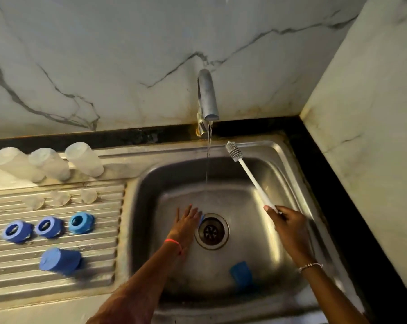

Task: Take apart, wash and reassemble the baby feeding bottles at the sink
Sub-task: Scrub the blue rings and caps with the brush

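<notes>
Marble walls back a steel sink [146, 183] where the tap [207, 97] runs a thin stream mid-frame. Your left hand [187, 218] reaches with fingers straight and spread over a small blue piece [201, 218] beside the drain [212, 231], so pinch it firmly before lifting it under the water, while your right hand [286, 220] grips the brush [251, 176] by its handle end, bristles up. Mind the blue cap [241, 274] low in the basin, and keep splashes off the bottle bodies [49, 163], teats [61, 197], rings [49, 226] and second cap [61, 260] on the drainboard at left.
</notes>
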